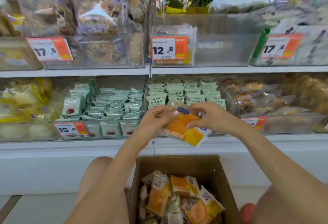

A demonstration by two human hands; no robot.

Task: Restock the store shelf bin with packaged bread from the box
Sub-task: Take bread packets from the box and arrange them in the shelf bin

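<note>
Head view: the shelf [177, 70] carries a nearly empty clear bin [227, 50] above; the box [177, 163] sits below. Between them, left hand [156, 119] and right hand [209, 117] pinch one bread packet [184, 128], long axis tilting down-right, both hands equally near, the bin up-right.

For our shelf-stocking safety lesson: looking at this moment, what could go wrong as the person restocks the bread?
1. The orange bread packet is only pinched near its top by the left hand and right hand; it might slip.
2. The 12.8 bin sits above; reaching up may snag its price tag.
</note>
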